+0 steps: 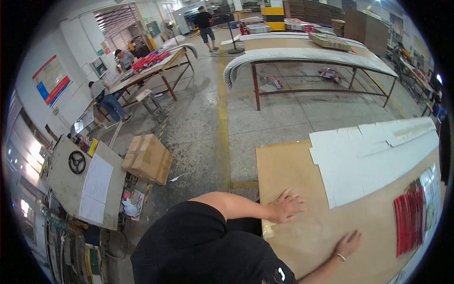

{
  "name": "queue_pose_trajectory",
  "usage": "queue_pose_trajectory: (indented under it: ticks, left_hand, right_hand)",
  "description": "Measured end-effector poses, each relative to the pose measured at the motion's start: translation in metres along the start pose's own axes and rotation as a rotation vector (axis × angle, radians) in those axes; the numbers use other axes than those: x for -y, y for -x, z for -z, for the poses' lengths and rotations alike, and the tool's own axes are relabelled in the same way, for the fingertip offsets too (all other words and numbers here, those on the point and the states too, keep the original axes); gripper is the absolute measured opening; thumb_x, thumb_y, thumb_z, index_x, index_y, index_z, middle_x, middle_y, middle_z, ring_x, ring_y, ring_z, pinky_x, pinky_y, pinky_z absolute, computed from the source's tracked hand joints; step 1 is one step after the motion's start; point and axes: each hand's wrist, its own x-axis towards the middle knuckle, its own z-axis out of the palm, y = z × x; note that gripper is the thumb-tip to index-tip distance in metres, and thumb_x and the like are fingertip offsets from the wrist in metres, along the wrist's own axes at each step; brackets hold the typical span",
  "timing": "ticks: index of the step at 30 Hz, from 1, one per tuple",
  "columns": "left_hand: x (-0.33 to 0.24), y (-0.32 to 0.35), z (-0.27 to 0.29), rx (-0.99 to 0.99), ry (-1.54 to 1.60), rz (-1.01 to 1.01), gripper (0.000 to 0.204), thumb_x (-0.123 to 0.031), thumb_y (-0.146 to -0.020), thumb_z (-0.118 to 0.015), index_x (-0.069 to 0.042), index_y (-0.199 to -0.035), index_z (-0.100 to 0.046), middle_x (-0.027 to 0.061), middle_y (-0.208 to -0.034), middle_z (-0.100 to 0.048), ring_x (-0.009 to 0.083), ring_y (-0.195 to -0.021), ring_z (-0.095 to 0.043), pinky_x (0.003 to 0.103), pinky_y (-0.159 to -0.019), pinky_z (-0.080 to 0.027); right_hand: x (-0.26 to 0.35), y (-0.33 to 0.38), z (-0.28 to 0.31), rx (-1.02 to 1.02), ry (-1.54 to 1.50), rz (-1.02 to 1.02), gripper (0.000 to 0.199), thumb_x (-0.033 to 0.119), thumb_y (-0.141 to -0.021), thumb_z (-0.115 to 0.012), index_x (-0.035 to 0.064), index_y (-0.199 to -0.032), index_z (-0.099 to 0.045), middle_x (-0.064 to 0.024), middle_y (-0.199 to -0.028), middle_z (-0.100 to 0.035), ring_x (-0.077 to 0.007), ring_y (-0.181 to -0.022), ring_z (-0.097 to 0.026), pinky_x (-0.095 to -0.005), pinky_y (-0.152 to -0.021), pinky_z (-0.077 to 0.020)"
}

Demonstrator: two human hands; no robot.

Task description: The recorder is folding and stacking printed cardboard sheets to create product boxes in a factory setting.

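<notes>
Brown sheet (317, 241) covers the tabletop (258, 175) at the lower right of the head view. The left hand (286, 208) touches it near the left edge, its grip apart and fingers spread wide. Yellowish tape (268, 230) sticks to that edge, just beside the hand. The right hand (348, 244), with a pale band (340, 257) on its wrist, is farther right. Its grip is apart too. Big white cardboard (369, 163) lies along the far edge. Thin red strips (409, 222) lie together near the right edge.
</notes>
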Motion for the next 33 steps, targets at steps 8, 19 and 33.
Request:
queue_pose_trajectory:
  ticks: [8,19,33]
  left_hand:
    - [0.008,-0.002,-0.013,-0.062,-0.101,0.006,0.052,-0.030,-0.089,-0.059,-0.024,-0.140,-0.049,0.0101,-0.147,-0.040,0.0330,-0.140,-0.032,0.064,-0.114,-0.015]
    - [0.002,-0.003,0.000,-0.091,-0.113,-0.014,0.048,-0.027,-0.089,-0.055,-0.021,-0.137,-0.051,0.0121,-0.141,-0.044,0.0352,-0.139,-0.034,0.064,-0.113,-0.018]
    - [0.009,-0.008,0.010,-0.464,0.638,0.318,0.025,-0.021,-0.088,-0.060,-0.006,-0.105,-0.070,0.0116,-0.097,-0.070,0.0239,-0.087,-0.067,0.031,-0.081,-0.053]
  right_hand:
    - [0.126,0.112,0.021,-0.009,-0.342,0.174,0.036,0.015,-0.085,-0.062,0.0035,-0.119,-0.064,-0.0240,-0.135,-0.053,-0.0393,-0.130,-0.045,-0.0490,-0.109,-0.0336]
    - [0.119,0.102,0.010,0.007,-0.567,0.119,0.024,0.015,-0.084,-0.065,0.0080,-0.107,-0.070,-0.0132,-0.122,-0.062,-0.0313,-0.116,-0.056,-0.0447,-0.101,-0.0398]
    - [0.110,0.101,0.010,-0.060,-0.533,0.217,0.020,0.009,-0.085,-0.063,0.0038,-0.102,-0.070,-0.0183,-0.114,-0.064,-0.0346,-0.108,-0.060,-0.0431,-0.095,-0.0471]
